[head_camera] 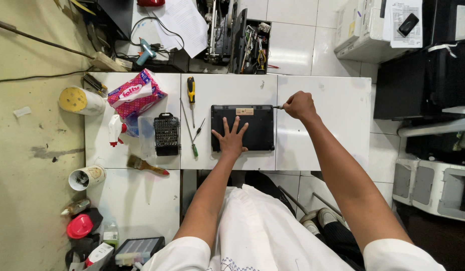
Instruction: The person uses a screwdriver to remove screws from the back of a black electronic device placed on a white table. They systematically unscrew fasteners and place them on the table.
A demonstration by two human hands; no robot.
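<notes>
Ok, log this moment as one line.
left hand flat on black rectangular laptop | right hand grips screwdriver at laptop's far right corner | white tiled table

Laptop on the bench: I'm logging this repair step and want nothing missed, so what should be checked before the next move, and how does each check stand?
1. Laptop lies flat on the white table: ok.
2. Left hand rests spread on its base, steadying it: ok.
3. Right hand grips a screwdriver with its tip at the laptop's upper right corner: ok.
4. Tip seated in a screw head: cannot tell, too small.
5. Spare screwdrivers and bit case lie beside the left hand: ok.
6. Tray for loose screws near the laptop: cannot tell.
</notes>
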